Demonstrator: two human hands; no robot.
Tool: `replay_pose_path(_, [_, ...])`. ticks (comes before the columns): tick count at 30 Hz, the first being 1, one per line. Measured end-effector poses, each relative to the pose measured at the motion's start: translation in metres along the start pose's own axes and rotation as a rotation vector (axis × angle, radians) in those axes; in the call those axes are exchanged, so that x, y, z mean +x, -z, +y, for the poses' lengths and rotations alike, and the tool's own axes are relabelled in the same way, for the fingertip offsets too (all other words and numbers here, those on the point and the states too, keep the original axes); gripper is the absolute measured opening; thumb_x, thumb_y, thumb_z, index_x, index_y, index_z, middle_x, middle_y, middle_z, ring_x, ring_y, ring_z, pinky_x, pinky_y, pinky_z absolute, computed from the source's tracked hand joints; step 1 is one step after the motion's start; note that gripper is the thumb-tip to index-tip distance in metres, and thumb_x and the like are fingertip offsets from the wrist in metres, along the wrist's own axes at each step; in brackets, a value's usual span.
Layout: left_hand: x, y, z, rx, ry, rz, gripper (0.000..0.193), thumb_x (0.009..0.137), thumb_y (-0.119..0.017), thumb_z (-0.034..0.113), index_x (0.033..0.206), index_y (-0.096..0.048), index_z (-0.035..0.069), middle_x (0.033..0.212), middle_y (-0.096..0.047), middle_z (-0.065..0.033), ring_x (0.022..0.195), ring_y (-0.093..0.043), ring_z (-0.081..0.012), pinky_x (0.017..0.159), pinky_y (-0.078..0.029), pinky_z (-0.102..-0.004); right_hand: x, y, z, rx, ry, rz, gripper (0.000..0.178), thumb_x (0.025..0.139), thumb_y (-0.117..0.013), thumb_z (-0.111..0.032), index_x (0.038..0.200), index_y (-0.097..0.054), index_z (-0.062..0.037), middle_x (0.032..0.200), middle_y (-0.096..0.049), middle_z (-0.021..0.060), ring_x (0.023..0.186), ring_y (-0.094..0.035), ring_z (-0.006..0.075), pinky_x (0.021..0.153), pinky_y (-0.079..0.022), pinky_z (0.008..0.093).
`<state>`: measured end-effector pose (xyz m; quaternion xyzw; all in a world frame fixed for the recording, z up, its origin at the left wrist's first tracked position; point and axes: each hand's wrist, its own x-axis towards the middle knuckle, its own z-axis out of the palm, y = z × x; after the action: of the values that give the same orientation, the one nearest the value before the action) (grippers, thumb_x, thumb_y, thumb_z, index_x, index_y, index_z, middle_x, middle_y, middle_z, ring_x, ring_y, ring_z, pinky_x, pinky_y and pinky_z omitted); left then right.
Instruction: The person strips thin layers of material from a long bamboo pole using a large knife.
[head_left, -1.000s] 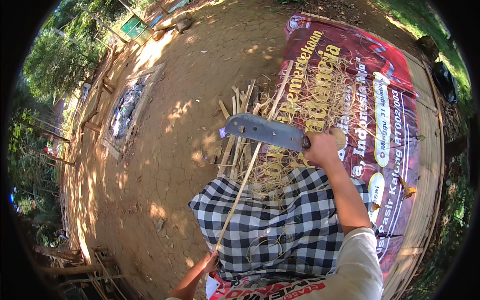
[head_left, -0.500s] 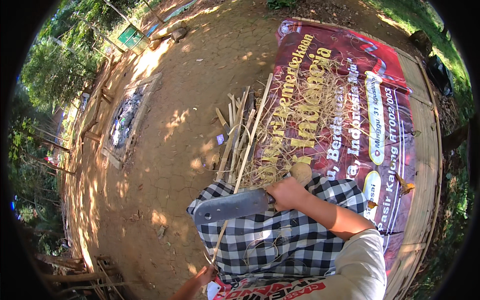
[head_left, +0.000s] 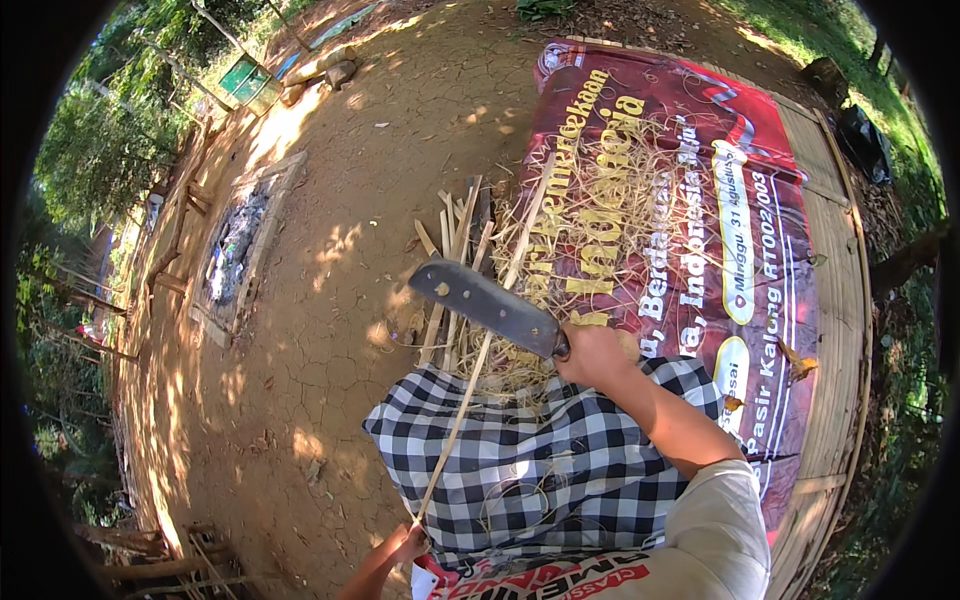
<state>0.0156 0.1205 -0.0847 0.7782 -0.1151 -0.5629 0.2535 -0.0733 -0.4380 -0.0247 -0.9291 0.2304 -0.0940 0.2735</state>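
Note:
My right hand (head_left: pixel 588 355) is closed around the handle of a cleaver (head_left: pixel 488 307). Its broad dark blade, with a few holes or pale spots, points up and to the left across a long thin bamboo strip (head_left: pixel 458 425). At the lower edge my left hand (head_left: pixel 404 543) grips the near end of that strip. The strip slants from there over the black-and-white checkered cloth (head_left: pixel 520 450) on my lap and on past the blade. Whether the blade's edge touches the strip, I cannot tell.
Several split bamboo pieces (head_left: pixel 447 240) lie beyond the blade. Curly shavings (head_left: pixel 640 190) litter a red printed banner (head_left: pixel 775 400) spread over a bamboo platform (head_left: pixel 835 300). Cracked bare soil (head_left: pixel 310 380) is on the left, with a framed ash pit (head_left: pixel 235 250) and a green drum (head_left: pixel 245 78).
My right hand and the cleaver have moved away from me along the strip, and the blade has swung from nearly level to tip-up. My left hand still grips the near end.

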Motion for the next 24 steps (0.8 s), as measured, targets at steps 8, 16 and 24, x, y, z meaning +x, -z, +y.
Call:
replay_pose_path(8, [-0.001, 0.019, -0.026, -0.126, 0.014, -0.014, 0.048, 0.096, -0.044, 0.052, 0.092, -0.051, 0.005, 0.071, -0.054, -0.0028, 0.063, -0.052, -0.0139, 0.056, -0.045, -0.0288, 0.033, 0.008, 0.032, -0.14, 0.161, 0.049, 0.027, 0.062, -0.071, -0.024, 0.078, -0.059, -0.0043, 0.072, -0.064, 0.0155, 0.068, -0.065, 0.0329, 0.064, -0.053, 0.0418])
replay_pose_path(16, [0.002, 0.016, 0.04, -0.001, 0.086, 0.069, 0.061, 0.095, -0.041, 0.057, 0.085, -0.054, -0.002, 0.074, -0.056, -0.0072, 0.068, -0.053, -0.0163, 0.062, -0.046, -0.0316, 0.024, 0.009, 0.043, -0.008, -0.158, 0.133, 0.027, 0.065, -0.069, -0.023, 0.083, -0.062, -0.0033, 0.071, -0.065, 0.018, 0.069, -0.065, 0.037, 0.068, -0.053, 0.0464])
replay_pose_path(24, [0.004, 0.022, -0.01, -0.158, 0.172, -0.004, 0.068, 0.088, -0.045, 0.066, 0.119, -0.044, 0.006, 0.093, -0.06, -0.0104, 0.081, -0.062, -0.0214, 0.073, -0.053, -0.0358, 0.046, 0.015, 0.055, -0.072, 0.299, 0.049, 0.025, 0.059, -0.068, -0.021, 0.078, -0.06, -0.0065, 0.071, -0.064, 0.0139, 0.069, -0.065, 0.0333, 0.064, -0.052, 0.0426])
